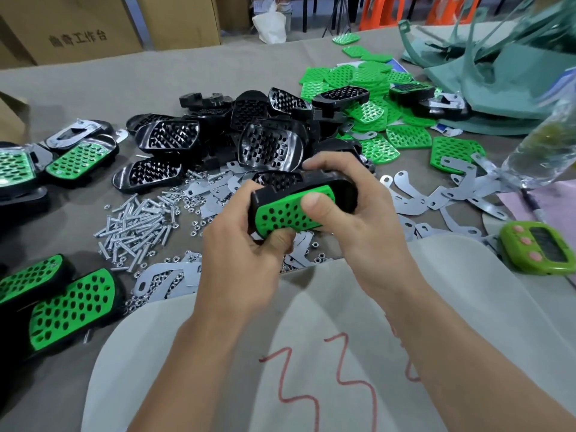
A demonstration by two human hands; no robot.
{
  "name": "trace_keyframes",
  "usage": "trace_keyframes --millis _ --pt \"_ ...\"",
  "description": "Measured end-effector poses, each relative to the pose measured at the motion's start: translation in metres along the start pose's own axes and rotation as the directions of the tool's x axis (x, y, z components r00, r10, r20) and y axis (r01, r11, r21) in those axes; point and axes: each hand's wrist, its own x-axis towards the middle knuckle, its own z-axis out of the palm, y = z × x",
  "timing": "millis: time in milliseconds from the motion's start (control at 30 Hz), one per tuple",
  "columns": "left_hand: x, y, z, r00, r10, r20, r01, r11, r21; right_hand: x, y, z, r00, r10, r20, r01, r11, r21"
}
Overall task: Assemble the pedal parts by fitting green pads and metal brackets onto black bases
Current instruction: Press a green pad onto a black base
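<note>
Between both hands (246, 244), green pad (288, 210) (perforated) sits on black base (339, 188).

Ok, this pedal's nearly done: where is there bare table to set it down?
Widest bare grey cloth: between the brown cardboard boxes and the pile of black plastic bases. A smaller strip lies left of the silver screws, between finished green-topped pedals. Crowded: flat metal brackets centre-right, green perforated pads far right.

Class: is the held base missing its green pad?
No, a green pad sits on the held base.
</note>
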Motion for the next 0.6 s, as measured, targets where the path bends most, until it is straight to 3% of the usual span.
trace_keyframes --millis 100,300,600 --pt "-0.0016 0.0000 -0.0035 1.000 -0.003 -0.013 0.003 1.000 -0.004 0.0029 0.0015 0.0009 0.998 -0.043 0.042 0.045 0.998 -0.041" --pt "-0.0031 0.0026 -0.0009 0.999 0.028 -0.032 -0.025 0.996 0.089 0.0000 0.0041 0.0058 0.998 0.014 -0.055 -0.012 0.999 0.050" --pt "-0.0068 0.0036 0.0055 0.998 -0.028 -0.064 0.037 0.990 0.135 0.0019 0.0066 0.0075 0.965 0.240 -0.104 -0.215 0.955 0.204"
